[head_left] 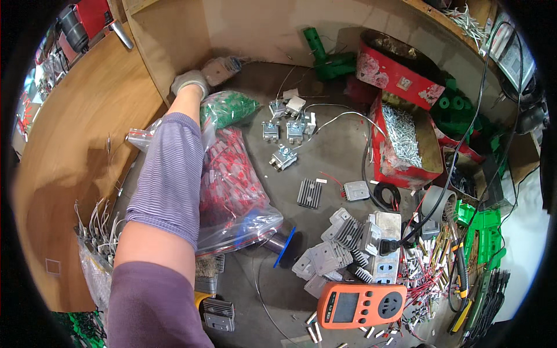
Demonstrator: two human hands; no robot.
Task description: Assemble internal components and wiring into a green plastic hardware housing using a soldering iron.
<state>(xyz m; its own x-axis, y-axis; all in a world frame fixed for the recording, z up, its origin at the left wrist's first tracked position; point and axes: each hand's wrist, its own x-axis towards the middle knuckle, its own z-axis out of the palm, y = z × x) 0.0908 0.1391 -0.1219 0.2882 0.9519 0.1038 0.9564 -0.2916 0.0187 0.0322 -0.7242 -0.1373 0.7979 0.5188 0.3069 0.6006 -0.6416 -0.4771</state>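
My left arm stretches from the lower edge to the far left corner of the table. There my left hand (190, 83), in a light grey glove, is beside a small clear plastic bag (221, 70) of pale parts. Its fingers are hidden, so I cannot tell whether it grips anything. Just nearer lies a bag of green pieces (228, 109), and below it, along my sleeve, a large zip bag of red and clear pieces (232, 171). My right hand is out of view.
Small metal components (284, 157) lie mid-table. At right stand a red tin of screws (401, 136), a power strip (385, 267) among grey finned housings (328, 258), and an orange meter (362, 306). A black cable (458, 156) hangs across the right side. A wooden panel (75, 168) borders the left.
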